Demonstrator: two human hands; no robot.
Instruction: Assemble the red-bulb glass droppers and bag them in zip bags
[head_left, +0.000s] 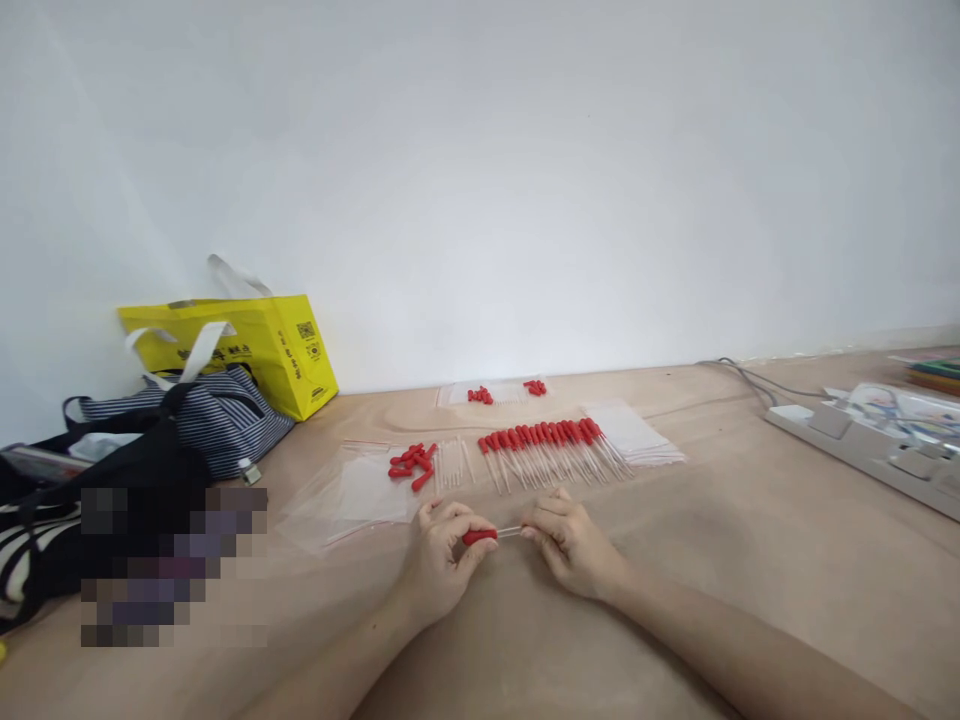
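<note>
My left hand pinches the bulb; my right hand pinches the tube; between my hands the two lie end to end, long axis running left to right.

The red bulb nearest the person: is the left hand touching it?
Touching. The head view shows the left hand pinching the red bulb between thumb and fingers.

Tan tabletop: row of red-topped droppers, plastic bags, yellow bag, power strip.
</note>
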